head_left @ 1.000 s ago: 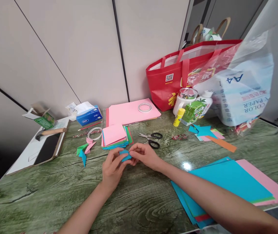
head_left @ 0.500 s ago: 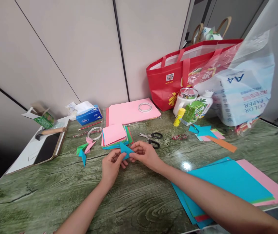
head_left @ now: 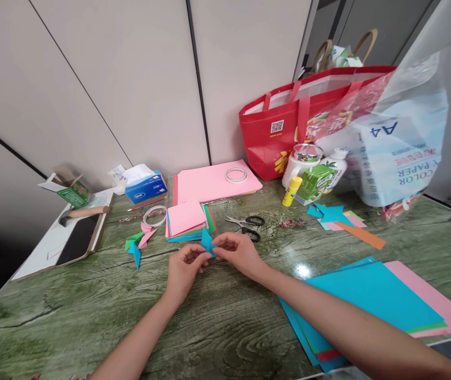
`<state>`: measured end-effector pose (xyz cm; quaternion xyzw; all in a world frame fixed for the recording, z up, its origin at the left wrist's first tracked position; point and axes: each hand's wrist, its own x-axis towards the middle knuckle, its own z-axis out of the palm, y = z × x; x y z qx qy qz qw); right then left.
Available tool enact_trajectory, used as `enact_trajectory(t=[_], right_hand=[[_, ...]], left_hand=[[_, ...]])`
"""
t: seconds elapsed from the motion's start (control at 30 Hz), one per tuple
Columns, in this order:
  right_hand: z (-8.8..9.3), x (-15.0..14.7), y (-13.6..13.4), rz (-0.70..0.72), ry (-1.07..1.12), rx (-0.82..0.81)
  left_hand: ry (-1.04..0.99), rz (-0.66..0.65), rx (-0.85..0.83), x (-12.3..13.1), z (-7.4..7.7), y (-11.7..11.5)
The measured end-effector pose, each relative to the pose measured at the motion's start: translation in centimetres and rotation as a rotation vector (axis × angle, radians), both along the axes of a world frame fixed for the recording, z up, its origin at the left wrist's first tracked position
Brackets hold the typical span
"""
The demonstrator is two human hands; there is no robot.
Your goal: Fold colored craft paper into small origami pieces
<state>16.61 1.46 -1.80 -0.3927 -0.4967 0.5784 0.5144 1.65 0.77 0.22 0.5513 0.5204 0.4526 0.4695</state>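
Note:
A small folded piece of blue paper point(head_left: 207, 239) is pinched between both hands above the table, its pointed end facing away from me. My left hand point(head_left: 185, 266) grips its left side with thumb and fingers. From the right, my right hand point(head_left: 238, 254) holds the other side the same way. Just behind the hands lies a stack of square coloured paper point(head_left: 186, 217), pink on top. Black-handled scissors point(head_left: 249, 221) rest to the right of that stack. Left of it sit folded paper pieces point(head_left: 138, 243) in green, pink and blue.
Large coloured sheets point(head_left: 367, 295) lie under my right forearm. Behind stand a red bag point(head_left: 265, 142), a yellow glue stick point(head_left: 292, 191) and a clear plastic bag point(head_left: 403, 153). A tissue box point(head_left: 145, 187), tape roll point(head_left: 154, 216), hammer point(head_left: 86, 212) and phone point(head_left: 78, 240) are on the left.
The blue paper now looks narrower and points more upright, with its sides drawn in. My left hand has shifted slightly right, closer to my right hand.

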Motion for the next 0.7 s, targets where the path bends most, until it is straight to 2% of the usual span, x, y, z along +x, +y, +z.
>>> enact_trajectory(t=[0.27, 0.7], right_hand=[[-0.08, -0.02, 0.05, -0.019, -0.016, -0.012], [-0.07, 0.19, 0.19, -0.084, -0.082, 0.027]], left_hand=[[0.039, -0.024, -0.019, -0.27, 0.13, 0.15], [-0.101, 0.009, -0.038, -0.20, -0.46, -0.03]])
